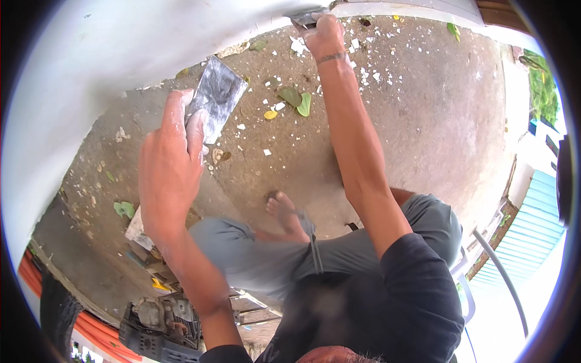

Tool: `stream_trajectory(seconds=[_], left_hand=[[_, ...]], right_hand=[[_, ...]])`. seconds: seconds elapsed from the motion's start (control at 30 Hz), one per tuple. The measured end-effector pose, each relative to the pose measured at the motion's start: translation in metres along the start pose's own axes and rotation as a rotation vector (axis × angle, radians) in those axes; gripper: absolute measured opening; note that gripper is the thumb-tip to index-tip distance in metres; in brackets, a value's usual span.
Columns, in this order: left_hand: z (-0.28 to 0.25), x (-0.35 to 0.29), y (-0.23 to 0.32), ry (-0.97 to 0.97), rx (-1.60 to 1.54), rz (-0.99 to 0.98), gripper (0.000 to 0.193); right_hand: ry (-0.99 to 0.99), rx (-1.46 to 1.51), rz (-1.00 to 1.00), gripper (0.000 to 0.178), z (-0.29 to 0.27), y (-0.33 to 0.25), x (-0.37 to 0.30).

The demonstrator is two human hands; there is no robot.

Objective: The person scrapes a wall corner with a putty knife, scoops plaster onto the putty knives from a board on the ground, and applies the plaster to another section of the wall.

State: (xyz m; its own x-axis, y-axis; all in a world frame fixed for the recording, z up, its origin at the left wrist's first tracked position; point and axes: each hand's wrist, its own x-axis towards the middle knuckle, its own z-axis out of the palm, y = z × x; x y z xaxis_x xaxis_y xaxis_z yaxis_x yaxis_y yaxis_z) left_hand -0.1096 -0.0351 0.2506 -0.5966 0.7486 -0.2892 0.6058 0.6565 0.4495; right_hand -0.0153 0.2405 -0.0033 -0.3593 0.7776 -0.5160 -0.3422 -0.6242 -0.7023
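Observation:
My left hand (169,163), dusted white at the fingertips, grips a flat, dark grey rectangular plate (221,97) between thumb and fingers. White smears cover the plate, which looks like a putty scraper and is held up apart from the white wall (109,42). With my arm stretched far forward, my right hand (325,36) closes on a thin, dark grey flat piece (305,14) at the foot of the wall. My fingers hide part of that piece, so its exact kind does not show.
White flakes (298,45) and leaves (296,100) lie scattered over the concrete floor (436,109). A bare foot (285,215) rests below my arms. At the lower left stand a dark machine (160,320) and orange pipes (106,336). A light blue corrugated sheet (523,227) is at the right.

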Motion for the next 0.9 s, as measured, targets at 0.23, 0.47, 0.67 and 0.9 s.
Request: stream_trajectory(seconds=[0.23, 0.47, 0.67, 0.9], left_hand=[[-0.003, 0.007, 0.009, -0.043, -0.09, -0.042, 0.024], [-0.001, 0.008, 0.004, 0.024, -0.001, 0.035, 0.022], [-0.005, -0.001, -0.007, -0.005, -0.031, -0.04, 0.023], [0.0, 0.002, -0.008, 0.017, -0.052, -0.009, 0.024]], right_hand=[[-0.105, 0.105, -0.203, 0.026, 0.037, -0.076, -0.123], [0.248, 0.118, 0.097, 0.011, 0.007, 0.054, -0.082], [0.209, -0.667, -0.131, 0.011, 0.011, 0.116, -0.031], [0.053, -0.383, -0.087, 0.034, 0.019, 0.103, -0.004]])
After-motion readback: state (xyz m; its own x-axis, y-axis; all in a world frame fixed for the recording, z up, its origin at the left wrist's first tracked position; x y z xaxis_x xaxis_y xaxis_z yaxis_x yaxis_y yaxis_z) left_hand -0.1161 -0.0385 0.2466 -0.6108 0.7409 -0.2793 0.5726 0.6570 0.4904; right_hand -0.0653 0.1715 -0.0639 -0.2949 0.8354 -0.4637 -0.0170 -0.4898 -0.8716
